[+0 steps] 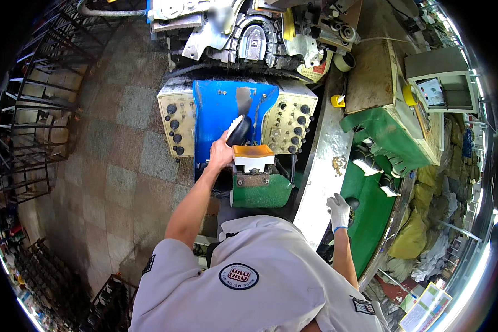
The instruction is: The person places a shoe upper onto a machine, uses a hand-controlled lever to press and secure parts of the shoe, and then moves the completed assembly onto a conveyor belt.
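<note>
My bare left hand (221,153) is closed on a black shoe upper (239,130) with a white edge, held tilted in front of the machine's blue panel (210,105). Just right of that hand is an orange-brown curved pad (253,151) on a white block, above a green housing (263,191). My right hand (338,210), in a white knit glove, is over the inner edge of a green conveyor belt (365,232). Its fingers are slightly apart, with nothing visible in them. Beside it is a dark rounded shoe part (353,203), partly hidden by the glove.
Knobbed control panels (289,126) flank the blue panel, below a metal clamp head (254,44). A long metal ledge (322,182) runs between machine and belt. Black-and-white shoes (366,161) lie on the belt, near a torn green cover (390,135). Black racks (39,110) stand left.
</note>
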A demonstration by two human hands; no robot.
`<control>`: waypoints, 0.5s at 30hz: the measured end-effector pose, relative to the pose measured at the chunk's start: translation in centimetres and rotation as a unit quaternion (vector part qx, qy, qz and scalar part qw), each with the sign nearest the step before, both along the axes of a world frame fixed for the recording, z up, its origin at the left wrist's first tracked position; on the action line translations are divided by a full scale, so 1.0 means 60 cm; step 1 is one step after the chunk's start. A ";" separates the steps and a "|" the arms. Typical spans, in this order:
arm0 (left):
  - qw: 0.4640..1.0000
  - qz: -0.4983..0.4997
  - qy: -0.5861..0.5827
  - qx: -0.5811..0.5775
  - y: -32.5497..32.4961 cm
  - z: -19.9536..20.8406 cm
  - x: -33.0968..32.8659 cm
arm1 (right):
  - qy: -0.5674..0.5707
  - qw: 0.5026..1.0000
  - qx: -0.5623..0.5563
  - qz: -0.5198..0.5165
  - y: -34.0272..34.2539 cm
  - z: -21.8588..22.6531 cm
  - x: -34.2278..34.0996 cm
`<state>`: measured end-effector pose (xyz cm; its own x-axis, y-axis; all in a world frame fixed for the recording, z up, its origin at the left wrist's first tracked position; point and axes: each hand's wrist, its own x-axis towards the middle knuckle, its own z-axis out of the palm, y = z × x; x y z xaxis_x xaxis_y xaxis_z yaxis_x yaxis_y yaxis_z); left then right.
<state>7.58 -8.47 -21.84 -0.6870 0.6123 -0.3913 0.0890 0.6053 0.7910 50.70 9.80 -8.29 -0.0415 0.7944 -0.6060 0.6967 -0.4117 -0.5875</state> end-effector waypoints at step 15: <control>0.865 -0.192 0.438 0.151 0.178 0.581 0.074 | 0.550 0.816 0.176 0.009 -0.007 0.345 -0.437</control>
